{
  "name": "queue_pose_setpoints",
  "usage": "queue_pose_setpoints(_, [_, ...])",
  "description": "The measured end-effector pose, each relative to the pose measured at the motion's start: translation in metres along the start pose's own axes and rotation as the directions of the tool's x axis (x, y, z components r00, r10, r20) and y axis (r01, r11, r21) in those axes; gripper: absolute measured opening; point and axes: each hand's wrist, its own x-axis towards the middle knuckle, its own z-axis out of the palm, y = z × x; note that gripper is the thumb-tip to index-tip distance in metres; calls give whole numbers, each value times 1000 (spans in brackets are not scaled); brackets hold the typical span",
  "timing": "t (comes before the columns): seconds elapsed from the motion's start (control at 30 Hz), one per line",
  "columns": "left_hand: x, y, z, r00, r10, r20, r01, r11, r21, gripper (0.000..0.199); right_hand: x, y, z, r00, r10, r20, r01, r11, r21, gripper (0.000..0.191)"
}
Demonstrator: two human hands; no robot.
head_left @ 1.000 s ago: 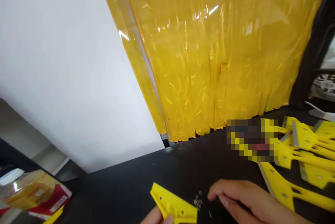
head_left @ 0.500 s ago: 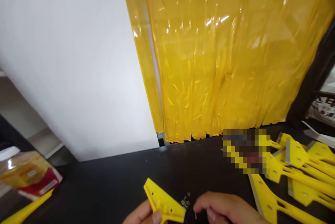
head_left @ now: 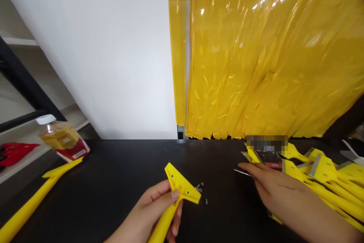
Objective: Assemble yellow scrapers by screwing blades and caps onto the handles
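Note:
My left hand (head_left: 156,203) is wrapped round the handle of a yellow scraper (head_left: 182,187). No blade shows on its wide head, where two small holes can be seen. Beside that head, several small nuts and screws (head_left: 199,188) lie on the black table, one screw (head_left: 206,201) a little apart. Over at the right, my right hand (head_left: 273,182) reaches across the table with its fingers together. A thin silver strip (head_left: 240,171) sticks out from under its fingertips, seemingly pinched there; the thumb is hidden. Past the hand lie several yellow scrapers with metal blades (head_left: 327,169).
Another yellow handle (head_left: 36,201) lies at the left, near a capped bottle (head_left: 64,138) with a red and yellow label. A partly blurred dark object (head_left: 269,157) lies beyond my right hand. Behind the black table (head_left: 127,167) stand a white panel (head_left: 113,65) and a yellow strip curtain (head_left: 256,65).
My right hand has moved away from the small nuts and screws, to the right and farther out, to the thin silver strip. My left hand still holds the scraper. The view has shifted.

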Motion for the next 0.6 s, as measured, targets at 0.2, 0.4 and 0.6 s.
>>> queue_pose_setpoints(0.2, [-2,2,2,999,-37,-13,37,999,22,28,-2,-1,15,994,-102,48,111,949,-294,49])
queue_pose_setpoints(0.4, [-6,-2,-2,998,-53,-40,57,995,87,31,1,6,16,986,-127,106,157,918,-365,51])
queue_pose_setpoints(0.6, [-6,-4,-4,997,-65,-52,71,992,106,32,9,-1,1,987,-97,129,125,965,-233,45])
